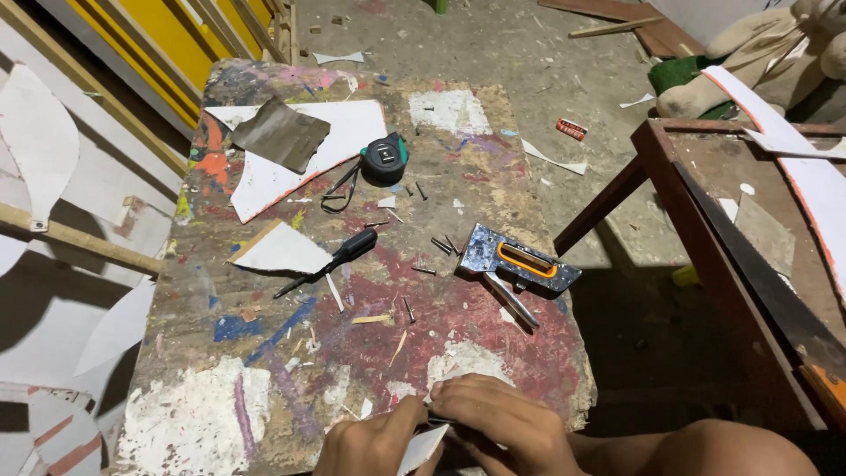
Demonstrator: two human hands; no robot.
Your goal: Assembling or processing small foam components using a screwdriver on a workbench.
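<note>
At the near edge of the paint-stained board, left hand and right hand both pinch a white paper piece; its long side slants up toward the right; a staple gun lies well apart.

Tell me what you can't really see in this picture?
Head view only:
- White piece between the left hand and right hand: covered by the fingers and cut by the bottom edge.
- Whatever thin thing the right hand presses: hidden under it.
- Nails near the staple gun: too small to count.
- Stuffed toy: cut off by the top right corner.
</note>
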